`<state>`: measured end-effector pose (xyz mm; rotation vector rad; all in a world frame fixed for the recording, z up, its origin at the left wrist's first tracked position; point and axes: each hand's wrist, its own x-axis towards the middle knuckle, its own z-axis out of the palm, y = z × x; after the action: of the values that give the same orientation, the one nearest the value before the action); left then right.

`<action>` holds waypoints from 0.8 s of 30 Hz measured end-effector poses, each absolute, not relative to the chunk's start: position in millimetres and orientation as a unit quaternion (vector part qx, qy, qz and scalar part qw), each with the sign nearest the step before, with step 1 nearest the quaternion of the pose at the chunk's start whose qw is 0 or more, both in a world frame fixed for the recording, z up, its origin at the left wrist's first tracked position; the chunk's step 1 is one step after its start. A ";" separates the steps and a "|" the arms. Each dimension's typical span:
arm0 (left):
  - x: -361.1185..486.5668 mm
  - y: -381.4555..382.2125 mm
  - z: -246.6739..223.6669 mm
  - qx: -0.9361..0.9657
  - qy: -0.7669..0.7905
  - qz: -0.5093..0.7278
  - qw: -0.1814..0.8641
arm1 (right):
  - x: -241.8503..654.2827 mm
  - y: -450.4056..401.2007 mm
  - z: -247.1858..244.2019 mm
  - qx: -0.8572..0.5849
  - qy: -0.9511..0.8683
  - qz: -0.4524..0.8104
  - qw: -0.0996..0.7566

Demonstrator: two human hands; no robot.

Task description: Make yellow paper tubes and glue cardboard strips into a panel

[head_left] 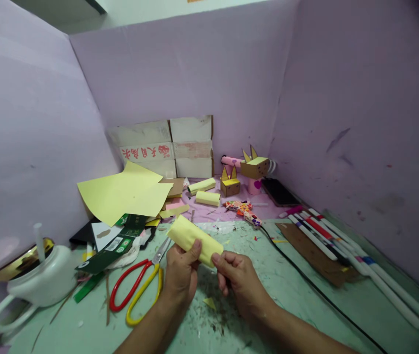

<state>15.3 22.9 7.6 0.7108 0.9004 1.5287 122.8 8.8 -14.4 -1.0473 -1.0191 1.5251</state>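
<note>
Both my hands, L [183,268] & R [237,275], were part-closed, thumbs pressed on the yellow paper roll [195,240], gripping it above the green bench [286,305], w/ scissors [146,282] near L.

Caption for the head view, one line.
Two hands hold a yellow paper roll above the green work surface, beside red-and-yellow-handled scissors.

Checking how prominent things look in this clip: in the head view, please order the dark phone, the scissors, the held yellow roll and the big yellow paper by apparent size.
Largest to smallest, by overall outline:
1. Big yellow paper
2. Scissors
3. Yellow roll
4. Dark phone
</note>
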 end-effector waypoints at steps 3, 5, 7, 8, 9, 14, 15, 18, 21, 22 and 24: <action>9.9 22.6 10.9 0.325 0.388 0.642 0.576 | 129.4 13.2 -14.7 -0.449 -0.423 0.597 0.513; 4.5 21.0 14.1 0.362 0.394 0.622 0.572 | 138.5 19.4 -12.5 -0.463 -0.425 0.550 0.550; 0.0 18.0 17.1 0.425 0.413 0.582 0.557 | 148.2 25.9 -8.0 -0.448 -0.463 0.507 0.573; -1.6 16.1 18.1 0.459 0.423 0.558 0.547 | 152.1 28.4 -5.1 -0.423 -0.496 0.502 0.568; -2.5 13.9 18.7 0.491 0.430 0.536 0.536 | 154.9 29.9 -2.0 -0.390 -0.536 0.505 0.553; 1.9 3.8 15.6 0.640 0.407 0.480 0.442 | 152.0 24.4 8.8 -0.293 -0.666 0.502 0.468; 3.8 2.6 14.9 0.664 0.406 0.466 0.420 | 150.2 22.5 9.1 -0.299 -0.677 0.489 0.462; 4.6 2.4 17.2 0.711 0.420 0.420 0.377 | 148.5 19.6 6.8 -0.319 -0.688 0.456 0.465; -15.9 5.3 26.8 0.745 0.472 0.364 0.301 | 153.0 21.3 3.4 -0.322 -0.699 0.429 0.472; -29.1 5.8 29.8 0.747 0.507 0.345 0.258 | 155.0 22.3 2.4 -0.326 -0.701 0.424 0.472; -62.3 5.0 31.4 0.721 0.598 0.301 0.177 | 157.9 24.2 1.0 -0.345 -0.696 0.418 0.471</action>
<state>-62.3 5.0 31.4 2.0405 1.6935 0.8507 157.9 24.2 1.0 -0.8453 -1.7051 1.0227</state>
